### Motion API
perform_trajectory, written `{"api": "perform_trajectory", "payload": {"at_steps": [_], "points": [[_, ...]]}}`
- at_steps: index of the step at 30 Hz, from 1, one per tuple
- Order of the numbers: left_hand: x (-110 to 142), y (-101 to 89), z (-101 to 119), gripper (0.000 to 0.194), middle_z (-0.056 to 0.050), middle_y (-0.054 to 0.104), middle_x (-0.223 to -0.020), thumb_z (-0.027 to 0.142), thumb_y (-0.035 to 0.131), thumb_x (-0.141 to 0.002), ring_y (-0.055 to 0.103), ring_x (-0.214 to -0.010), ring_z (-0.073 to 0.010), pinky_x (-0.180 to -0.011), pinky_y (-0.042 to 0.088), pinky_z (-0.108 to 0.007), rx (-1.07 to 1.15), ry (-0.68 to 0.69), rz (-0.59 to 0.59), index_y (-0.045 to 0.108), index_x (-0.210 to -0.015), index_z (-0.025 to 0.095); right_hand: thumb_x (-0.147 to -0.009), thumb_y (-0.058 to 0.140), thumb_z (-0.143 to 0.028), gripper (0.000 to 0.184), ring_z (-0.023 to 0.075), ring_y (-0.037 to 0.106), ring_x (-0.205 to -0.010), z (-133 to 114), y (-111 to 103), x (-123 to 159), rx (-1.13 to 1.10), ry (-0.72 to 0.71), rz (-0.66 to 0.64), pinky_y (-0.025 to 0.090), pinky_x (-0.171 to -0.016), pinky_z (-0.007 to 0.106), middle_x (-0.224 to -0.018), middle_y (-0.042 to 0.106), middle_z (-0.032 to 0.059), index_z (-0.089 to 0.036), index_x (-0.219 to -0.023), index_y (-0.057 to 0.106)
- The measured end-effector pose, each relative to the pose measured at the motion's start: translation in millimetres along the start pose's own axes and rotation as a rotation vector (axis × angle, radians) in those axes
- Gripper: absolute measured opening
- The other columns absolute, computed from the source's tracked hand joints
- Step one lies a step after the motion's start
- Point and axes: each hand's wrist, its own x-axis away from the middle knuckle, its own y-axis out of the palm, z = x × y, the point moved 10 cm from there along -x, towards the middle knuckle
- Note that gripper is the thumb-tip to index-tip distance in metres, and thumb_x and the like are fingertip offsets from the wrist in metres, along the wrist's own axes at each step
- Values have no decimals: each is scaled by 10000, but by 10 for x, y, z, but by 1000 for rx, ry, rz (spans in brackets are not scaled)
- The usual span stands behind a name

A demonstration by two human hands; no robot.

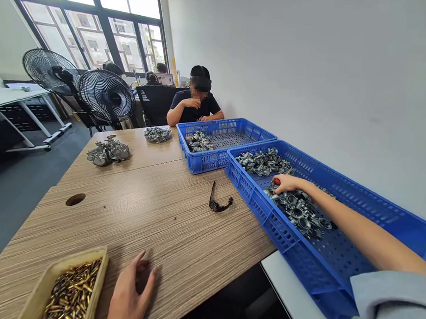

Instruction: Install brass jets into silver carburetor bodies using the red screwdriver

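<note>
My right hand [288,183] reaches into the nearer blue crate [256,212], fingers closed around a small red object [277,182] whose kind I cannot make out. Beneath and around that hand lie grey metal castings [297,210] that look like carburetor bodies, in a heap. On the wooden table, my left hand [131,290] rests with thumb and fingers apart, holding nothing. Just left of it stands a yellowish tray [103,269] filled with small brass-coloured pieces [73,291], slim like jets or pins.
A black wristwatch [215,205] lies on the table [137,222]. Metal castings are piled at the table's left [109,151] and farther back [158,134]. A second blue crate [207,161] holds more castings. A person [195,101] sits across the table. Two fans [107,94] stand left.
</note>
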Motion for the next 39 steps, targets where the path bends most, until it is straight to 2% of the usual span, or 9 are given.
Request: {"api": "perform_trajectory", "payload": {"at_steps": [4, 7, 10, 15, 17, 20, 24, 30, 39], "points": [[2, 17, -28, 755, -117, 785, -1191, 761, 641, -933, 758, -1113, -346, -1025, 631, -583, 13, 5, 0, 640, -1450, 211, -527, 972, -342, 516, 286, 773, -815, -72, -3, 25, 54, 19, -85, 579, -678, 327, -938, 806, 62, -226, -986, 767], [14, 16, -29, 725, -111, 785, -1193, 744, 649, -941, 759, -1117, -342, -1032, 631, -585, 23, 7, -2, 645, -1443, 219, -611, 979, -378, 388, 293, 757, -781, -279, -191, -155, 116, 13, -49, 572, -684, 342, -835, 778, 69, -210, -877, 753], [19, -1, -16, 712, -114, 784, -1203, 738, 651, -941, 761, -1120, -342, -1032, 633, -584, 34, 5, 1, 653, -1430, 219, -839, 846, -343, 344, 322, 754, -1071, -663, -536, -415, 155, -55, 129, 585, -885, 356, -1127, 800, 127, -194, -1138, 764], [4, -20, 9, 739, -136, 787, -1199, 740, 662, -926, 762, -1120, -351, -1032, 636, -593, 55, -7, -5, 659, -1426, 196, -926, 712, -149, 723, 320, 681, -1312, -1432, -682, -667, 177, -228, 288, 554, -991, 341, -1618, 572, 172, -230, -1621, 530], [2, -24, 18, 737, -141, 786, -1204, 733, 659, -932, 762, -1125, -350, -1037, 637, -592, 59, -14, -4, 659, -1430, 189, -955, 702, -167, 684, 305, 695, -1288, -1685, -604, -692, 177, -292, 294, 558, -959, 327, -1607, 576, 149, -268, -1613, 544], [8, -32, 35, 729, -142, 787, -1199, 722, 653, -939, 765, -1124, -348, -1027, 644, -583, 60, -18, 2, 662, -1431, 184, -1045, 630, -236, 360, 284, 733, -1183, -1894, -516, -689, 166, -345, 298, 553, -931, 325, -1415, 686, 143, -238, -1399, 692], [18, -41, 47, 717, -144, 789, -1199, 715, 648, -945, 771, -1118, -345, -1020, 648, -578, 67, -13, 8, 667, -1427, 185, -1014, 685, -214, 243, 284, 736, -1140, -1840, -573, -675, 118, -338, 334, 535, -974, 338, -1307, 736, 155, -199, -1254, 721], [0, -31, 42, 747, -151, 787, -1185, 740, 663, -923, 765, -1117, -352, -1046, 630, -596, 82, -17, 6, 671, -1411, 175, -1000, 743, -345, 272, 288, 725, -1182, -1392, -858, -665, -41, -210, 380, 527, -1003, 328, -1300, 782, 140, -182, -1216, 720], [-15, -33, 57, 777, -145, 791, -1163, 767, 646, -908, 766, -1077, -343, -1025, 634, -579, 69, -29, -8, 660, -1415, 178, -1051, 626, -617, 471, 190, 729, -716, -885, -832, -516, -297, -38, 191, 471, -588, 244, -882, 763, 76, -159, -1115, 719]]}}
